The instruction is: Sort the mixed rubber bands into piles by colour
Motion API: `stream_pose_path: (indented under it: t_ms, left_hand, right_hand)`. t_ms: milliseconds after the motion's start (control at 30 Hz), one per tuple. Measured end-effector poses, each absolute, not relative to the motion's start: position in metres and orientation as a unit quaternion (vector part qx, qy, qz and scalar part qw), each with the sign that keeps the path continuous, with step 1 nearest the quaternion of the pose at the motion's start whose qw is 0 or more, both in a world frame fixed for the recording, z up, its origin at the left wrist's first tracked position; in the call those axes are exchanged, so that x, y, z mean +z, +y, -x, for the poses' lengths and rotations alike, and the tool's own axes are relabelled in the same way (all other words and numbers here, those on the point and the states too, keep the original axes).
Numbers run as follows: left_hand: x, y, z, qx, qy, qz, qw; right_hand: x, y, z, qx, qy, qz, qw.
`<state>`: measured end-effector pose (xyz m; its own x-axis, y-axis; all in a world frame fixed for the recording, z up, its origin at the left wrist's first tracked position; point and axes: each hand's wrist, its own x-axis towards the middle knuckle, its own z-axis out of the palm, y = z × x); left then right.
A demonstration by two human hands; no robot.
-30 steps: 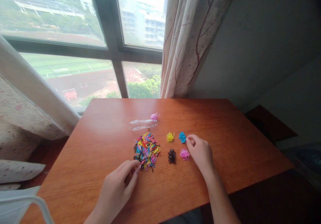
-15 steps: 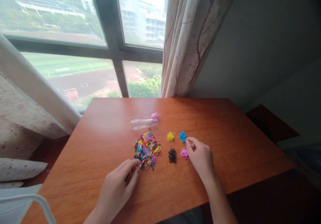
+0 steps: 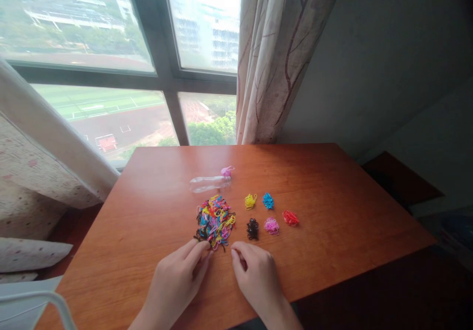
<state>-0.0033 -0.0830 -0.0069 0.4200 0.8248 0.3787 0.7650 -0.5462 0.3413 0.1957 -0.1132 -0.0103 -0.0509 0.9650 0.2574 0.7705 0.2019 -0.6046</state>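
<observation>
A mixed heap of small coloured rubber bands (image 3: 215, 220) lies on the wooden table. At its near edge is my left hand (image 3: 179, 273), thumb and forefinger pinched together; what is between them is too small to make out. My right hand (image 3: 256, 271) is just right of the heap's near edge, fingers curled together and nothing visible at the tips. Beyond it lie single-colour clumps of bands: yellow (image 3: 250, 201), blue (image 3: 268, 201), black (image 3: 253, 229), pink (image 3: 271, 225) and red (image 3: 290, 217).
Behind the heap, a clear plastic bottle (image 3: 209, 184) lies on its side by a pink cap with a loop (image 3: 226, 171). The wooden table (image 3: 332, 197) reaches to the window and curtain (image 3: 269, 64). A white curved bar (image 3: 55, 300) stands at lower left.
My right hand has moved left and nearer, away from the clumps, so the red clump now shows. My left hand stays by the heap, having shifted slightly. The view has shifted a little.
</observation>
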Motion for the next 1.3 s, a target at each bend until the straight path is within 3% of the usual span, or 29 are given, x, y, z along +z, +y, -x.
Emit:
stream_pose_path:
  t_ms: [367, 800, 1300]
  left_hand:
    - [-0.013, -0.076, -0.005, 0.21, 0.462, -0.861, -0.028]
    - [0.012, -0.069, -0.003, 0.262, 0.481, -0.835, 0.053]
    - [0.045, 0.016, -0.091, 0.105, 0.46, -0.878, 0.084]
  right_hand:
    - [-0.015, -0.113, -0.197, 0.155, -0.711, 0.603, 0.328]
    - [-0.01, -0.114, -0.196, 0.167, -0.708, 0.603, 0.327]
    - [-0.01, -0.113, -0.198, 0.181, -0.709, 0.593, 0.335]
